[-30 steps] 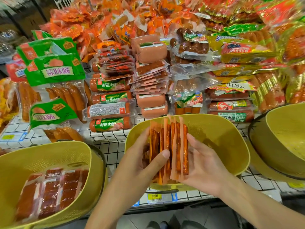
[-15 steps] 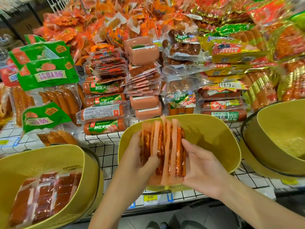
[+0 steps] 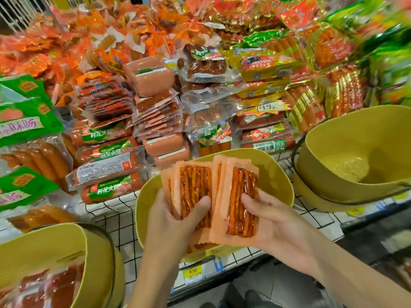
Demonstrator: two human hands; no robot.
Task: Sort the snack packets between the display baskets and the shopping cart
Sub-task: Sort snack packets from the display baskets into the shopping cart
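Over the middle yellow basket (image 3: 278, 181) I hold a fan of pink-edged packets of orange snack sticks. My left hand (image 3: 171, 221) grips the left part of the stack (image 3: 195, 187), thumb across the front packet. My right hand (image 3: 275, 223) grips the right packet (image 3: 240, 201), thumb on its face and fingers behind it. The packets now lie flat, faces toward me, side by side. The basket's floor is mostly hidden behind them.
A yellow basket (image 3: 93, 258) at the lower left holds dark red packets (image 3: 44, 290). Another yellow basket (image 3: 347, 152) stands at the right. The shelf behind is piled with sausage packs (image 3: 104, 172); a price tag (image 3: 193, 273) marks its front edge.
The stack, held on edge before, has turned face-up and split: my right hand drew one packet rightward while my left keeps the rest. The view shifted a little leftward.
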